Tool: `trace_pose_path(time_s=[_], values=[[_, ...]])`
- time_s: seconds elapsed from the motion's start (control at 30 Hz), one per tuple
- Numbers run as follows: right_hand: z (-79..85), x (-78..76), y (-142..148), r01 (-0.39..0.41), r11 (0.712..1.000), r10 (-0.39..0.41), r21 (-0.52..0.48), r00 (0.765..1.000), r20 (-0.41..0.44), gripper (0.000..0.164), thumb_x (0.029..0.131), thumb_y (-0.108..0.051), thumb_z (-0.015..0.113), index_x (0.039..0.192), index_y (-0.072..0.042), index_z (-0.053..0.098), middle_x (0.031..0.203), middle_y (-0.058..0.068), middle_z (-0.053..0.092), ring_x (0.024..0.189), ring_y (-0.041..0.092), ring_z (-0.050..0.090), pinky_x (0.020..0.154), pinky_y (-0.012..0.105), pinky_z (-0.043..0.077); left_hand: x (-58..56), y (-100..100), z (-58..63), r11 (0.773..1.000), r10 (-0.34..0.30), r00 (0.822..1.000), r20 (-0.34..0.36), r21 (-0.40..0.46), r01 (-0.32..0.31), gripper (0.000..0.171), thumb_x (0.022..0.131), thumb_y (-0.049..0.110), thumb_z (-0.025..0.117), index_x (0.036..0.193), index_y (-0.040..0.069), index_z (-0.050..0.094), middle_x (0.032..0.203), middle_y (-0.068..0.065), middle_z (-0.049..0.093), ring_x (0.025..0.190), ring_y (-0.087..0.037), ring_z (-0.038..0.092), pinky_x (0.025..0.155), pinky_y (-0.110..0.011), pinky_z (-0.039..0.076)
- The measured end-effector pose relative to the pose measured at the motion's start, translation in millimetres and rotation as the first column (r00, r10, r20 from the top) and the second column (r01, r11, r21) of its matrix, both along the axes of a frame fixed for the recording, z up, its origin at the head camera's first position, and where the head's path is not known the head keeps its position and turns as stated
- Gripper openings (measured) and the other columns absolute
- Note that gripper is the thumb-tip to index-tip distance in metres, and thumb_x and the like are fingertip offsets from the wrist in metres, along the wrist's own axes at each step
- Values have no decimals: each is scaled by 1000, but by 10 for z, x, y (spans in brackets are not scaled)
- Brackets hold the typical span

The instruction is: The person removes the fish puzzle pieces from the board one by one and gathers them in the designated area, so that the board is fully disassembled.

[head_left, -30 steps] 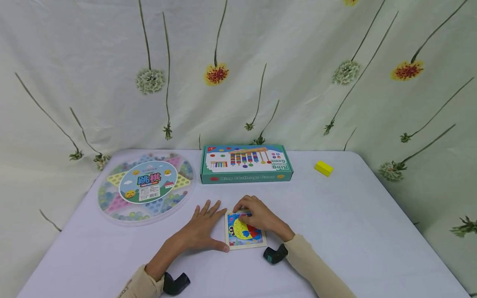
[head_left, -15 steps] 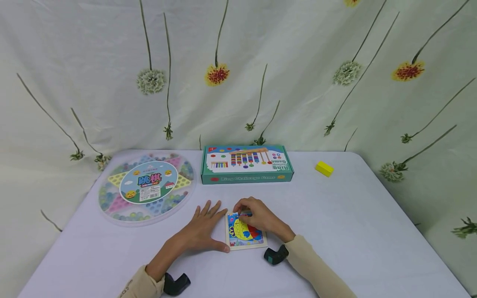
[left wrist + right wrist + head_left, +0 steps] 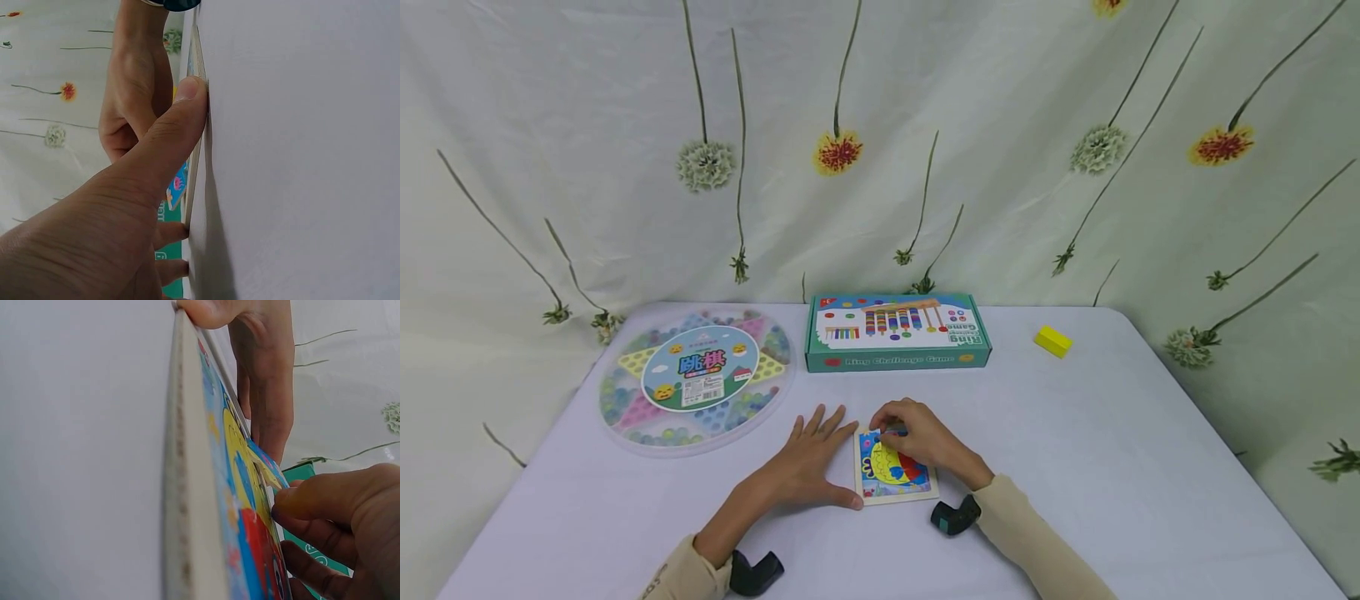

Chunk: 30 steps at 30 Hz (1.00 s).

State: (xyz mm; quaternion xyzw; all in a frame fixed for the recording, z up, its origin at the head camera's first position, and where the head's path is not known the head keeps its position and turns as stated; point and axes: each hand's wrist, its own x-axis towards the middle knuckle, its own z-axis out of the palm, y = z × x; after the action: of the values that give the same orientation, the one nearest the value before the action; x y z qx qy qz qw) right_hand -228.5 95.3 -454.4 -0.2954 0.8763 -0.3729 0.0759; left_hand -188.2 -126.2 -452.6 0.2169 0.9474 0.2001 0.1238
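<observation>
One pinched puzzle piece [image 3: 270, 464], tilt clear only from wrists

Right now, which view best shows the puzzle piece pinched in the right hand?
Right wrist: close up, the puzzle piece shows tilted, one end pinched by the right hand. Left wrist shows a mostly blue part beyond the left hand; in head, it's small, partly covered.
</observation>
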Motion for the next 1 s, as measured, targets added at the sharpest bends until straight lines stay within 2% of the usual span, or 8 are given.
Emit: trace_pose_path(time_s=[0.33,0.63,1.0], values=[[-5,3,-1,13,1000,-12,-13,1000,11,19,90,-8,66,108,-11,69,95,-5,63,95,13,54,90,29,48,-5,1,2,1000,9,1000,4,-5,-9,109,61,68,77,149,18,35,160,-9,16,147,-38,0,115,-61,-1],[-15,-32,57,19,996,-15,-92,998,53,18,91,-7,61,107,-12,69,96,-4,63,92,12,56,91,31,50,12,3,-2,1000,10,1000,4,15,-10,109,61,67,77,149,17,36,160,-10,18,146,-39,0,115,-61,0],[116,-131,487,58,993,-50,-101,996,79,14,90,-7,64,102,-10,71,92,-1,65,85,15,56,80,24,51,16,9,-10,1000,25,1000,8,-1,-25,108,61,65,78,150,20,35,160,-7,16,147,-36,-1,116,-59,-1]])
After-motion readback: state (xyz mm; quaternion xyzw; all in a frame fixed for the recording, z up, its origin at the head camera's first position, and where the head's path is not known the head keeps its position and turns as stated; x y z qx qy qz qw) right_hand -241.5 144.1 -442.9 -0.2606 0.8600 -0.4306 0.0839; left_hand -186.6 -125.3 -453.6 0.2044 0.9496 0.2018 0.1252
